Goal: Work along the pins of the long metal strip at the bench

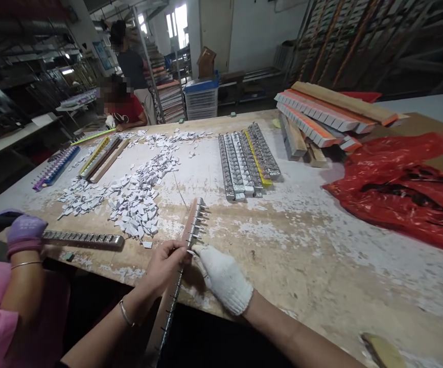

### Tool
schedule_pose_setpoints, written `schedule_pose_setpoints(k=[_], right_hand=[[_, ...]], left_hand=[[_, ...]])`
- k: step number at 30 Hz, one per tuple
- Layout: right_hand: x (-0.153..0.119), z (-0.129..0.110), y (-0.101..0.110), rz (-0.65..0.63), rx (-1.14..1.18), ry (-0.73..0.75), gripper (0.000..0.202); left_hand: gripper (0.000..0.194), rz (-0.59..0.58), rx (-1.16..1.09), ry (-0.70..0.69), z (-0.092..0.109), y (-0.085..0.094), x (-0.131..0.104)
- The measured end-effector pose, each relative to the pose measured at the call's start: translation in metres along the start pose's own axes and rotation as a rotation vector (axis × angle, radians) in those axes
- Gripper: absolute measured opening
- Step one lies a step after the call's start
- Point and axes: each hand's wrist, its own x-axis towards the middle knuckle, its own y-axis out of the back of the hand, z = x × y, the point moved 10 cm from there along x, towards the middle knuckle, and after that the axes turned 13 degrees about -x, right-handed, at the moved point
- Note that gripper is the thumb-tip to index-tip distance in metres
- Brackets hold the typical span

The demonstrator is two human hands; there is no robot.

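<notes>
Your bare left hand (pixel 166 264) pinches the long wooden strip (pixel 190 232) at its middle — fingers closed on its edge. Your gloved right hand (pixel 224 278), just beside it, grips a small metal piece on the strip. White paper scraps (pixel 139 197) lie ahead, to the left.
</notes>
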Motion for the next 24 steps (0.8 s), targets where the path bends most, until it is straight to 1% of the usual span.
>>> schedule_pose_setpoints(k=[2, 4, 6, 7, 8, 9, 11, 13, 14, 15, 16, 17, 19, 21, 22, 23, 24], right_hand=[[-0.004, 0.004, 0.005, 0.017, 0.153, -0.031, 0.031], [-0.007, 0.008, 0.011, -0.005, 0.309, -0.067, 0.030], [-0.009, 0.009, 0.012, -0.089, 0.391, -0.083, 0.028], [-0.011, 0.008, 0.011, -0.160, 0.400, -0.075, 0.026], [-0.012, 0.006, 0.008, -0.235, 0.392, -0.060, 0.025], [-0.014, 0.004, 0.007, -0.303, 0.374, -0.040, 0.024], [-0.016, 0.001, 0.007, -0.399, 0.335, 0.010, 0.029], [-0.016, -0.002, 0.009, -0.443, 0.355, 0.055, 0.033], [-0.016, -0.003, 0.010, -0.456, 0.383, 0.066, 0.035], [-0.015, -0.003, 0.009, -0.462, 0.408, 0.062, 0.036], [-0.015, -0.002, 0.007, -0.454, 0.421, 0.041, 0.036], [-0.014, 0.001, 0.004, -0.430, 0.419, 0.007, 0.036], [-0.013, 0.007, -0.001, -0.342, 0.384, -0.083, 0.036], [-0.014, 0.012, -0.006, -0.239, 0.361, -0.163, 0.036], [-0.015, 0.013, -0.008, -0.207, 0.367, -0.194, 0.036], [-0.015, 0.014, -0.011, -0.199, 0.380, -0.218, 0.034], [-0.015, 0.014, -0.014, -0.218, 0.394, -0.232, 0.032]], left_hand=[[0.026, -0.072, 0.044, -0.041, 0.003, -0.008, -0.009], [0.022, -0.117, 0.191, -0.145, 0.012, -0.011, -0.015], [0.022, -0.145, 0.356, -0.250, 0.019, -0.012, -0.021], [0.022, -0.173, 0.407, -0.276, 0.018, -0.013, -0.023], [0.022, -0.211, 0.421, -0.274, 0.015, -0.014, -0.024], [0.022, -0.257, 0.393, -0.244, 0.008, -0.016, -0.025], [0.023, -0.353, 0.240, -0.135, -0.009, -0.018, -0.026], [0.025, -0.414, 0.037, -0.038, -0.023, -0.020, -0.026], [0.027, -0.421, -0.057, -0.010, -0.028, -0.020, -0.025], [0.028, -0.403, -0.119, 0.001, -0.032, -0.018, -0.023], [0.028, -0.359, -0.131, -0.007, -0.033, -0.015, -0.021], [0.026, -0.295, -0.079, -0.042, -0.033, -0.011, -0.018], [0.020, -0.154, 0.175, -0.192, -0.022, -0.005, -0.015], [0.015, -0.056, 0.445, -0.395, -0.005, -0.007, -0.020], [0.014, -0.039, 0.526, -0.473, 0.001, -0.010, -0.023], [0.013, -0.041, 0.568, -0.520, 0.004, -0.013, -0.025], [0.014, -0.058, 0.582, -0.535, 0.004, -0.015, -0.025]])
